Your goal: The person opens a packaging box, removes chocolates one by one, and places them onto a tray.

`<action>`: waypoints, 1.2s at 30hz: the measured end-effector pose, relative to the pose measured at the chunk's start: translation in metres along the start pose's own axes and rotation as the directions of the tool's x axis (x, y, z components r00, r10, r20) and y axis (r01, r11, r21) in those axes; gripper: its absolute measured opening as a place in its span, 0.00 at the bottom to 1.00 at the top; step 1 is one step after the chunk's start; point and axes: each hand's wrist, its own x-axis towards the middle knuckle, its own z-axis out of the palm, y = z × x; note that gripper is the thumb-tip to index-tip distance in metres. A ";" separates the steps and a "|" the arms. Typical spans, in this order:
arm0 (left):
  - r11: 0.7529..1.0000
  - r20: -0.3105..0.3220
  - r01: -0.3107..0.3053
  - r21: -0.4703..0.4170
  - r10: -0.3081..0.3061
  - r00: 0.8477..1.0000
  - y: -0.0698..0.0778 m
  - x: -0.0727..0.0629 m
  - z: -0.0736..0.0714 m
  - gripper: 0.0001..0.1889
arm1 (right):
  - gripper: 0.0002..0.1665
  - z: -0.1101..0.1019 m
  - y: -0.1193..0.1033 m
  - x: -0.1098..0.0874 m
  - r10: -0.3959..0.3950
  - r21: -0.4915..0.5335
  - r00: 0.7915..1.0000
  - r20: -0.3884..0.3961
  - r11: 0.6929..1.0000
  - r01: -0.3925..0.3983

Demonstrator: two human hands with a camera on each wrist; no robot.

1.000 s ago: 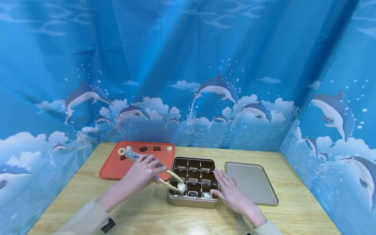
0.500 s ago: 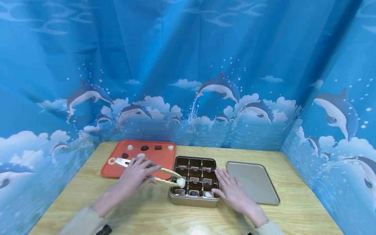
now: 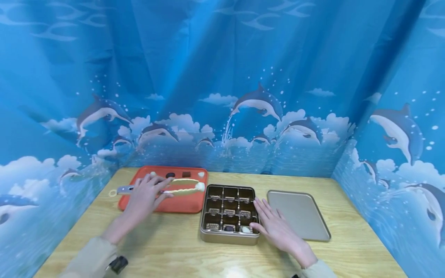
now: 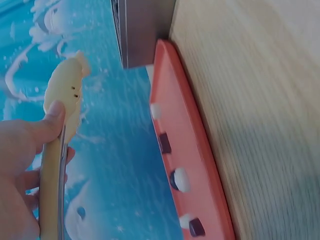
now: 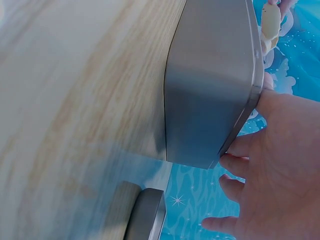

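Note:
My left hand grips a pair of tongs with pale yellow tips, held above the red tray. A whitish chocolate-like piece is pinched between the tips. In the left wrist view the thumb presses on the tongs. My right hand lies with straight fingers along the right rim of a metal tin, divided into several compartments. Its front row holds a dark piece in the middle and a white piece at the right. The right wrist view shows fingertips at the rim.
On the red tray lie several dark and white pieces, among them a dark square and a white one. A flat metal lid lies right of the tin on the wooden table. A dolphin-print curtain encloses the table.
My left hand has carried the tongs and the whitish piece left, from above the tin's front-left compartment to above the red tray. My right hand has stayed on the tin's rim.

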 end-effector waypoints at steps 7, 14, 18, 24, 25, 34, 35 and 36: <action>0.993 0.006 0.110 0.038 -0.110 0.994 -0.022 0.007 0.008 0.29 | 0.45 -0.001 0.001 0.000 -0.001 -0.005 1.000 0.002 1.000 0.001; 0.986 0.055 0.155 0.052 -0.158 0.986 -0.039 0.009 0.025 0.26 | 0.45 0.001 0.000 0.001 0.005 -0.006 1.000 0.001 1.000 -0.005; 0.982 0.087 0.177 0.071 -0.183 0.979 -0.046 0.010 0.037 0.24 | 0.45 0.002 -0.001 0.001 0.006 -0.002 1.000 0.008 1.000 -0.006; 0.974 0.126 0.197 0.112 -0.211 0.969 -0.051 0.011 0.051 0.23 | 0.45 0.002 -0.001 0.001 0.002 0.000 1.000 0.000 1.000 -0.002; 0.974 0.125 0.198 0.113 -0.212 0.969 -0.052 0.011 0.053 0.22 | 0.45 0.002 -0.001 0.001 0.003 0.000 1.000 -0.002 1.000 -0.003; 0.968 0.140 0.239 0.080 -0.249 0.958 -0.055 0.012 0.054 0.22 | 0.44 0.001 -0.001 0.001 0.008 -0.006 1.000 -0.003 1.000 -0.008; 0.966 0.137 0.247 0.074 -0.255 0.957 -0.055 0.011 0.052 0.24 | 0.44 0.001 -0.001 0.001 0.009 -0.005 1.000 -0.001 1.000 -0.009; 0.966 0.130 0.251 0.067 -0.258 0.957 -0.056 0.011 0.050 0.25 | 0.45 0.000 -0.001 0.001 0.011 -0.005 1.000 0.002 1.000 -0.011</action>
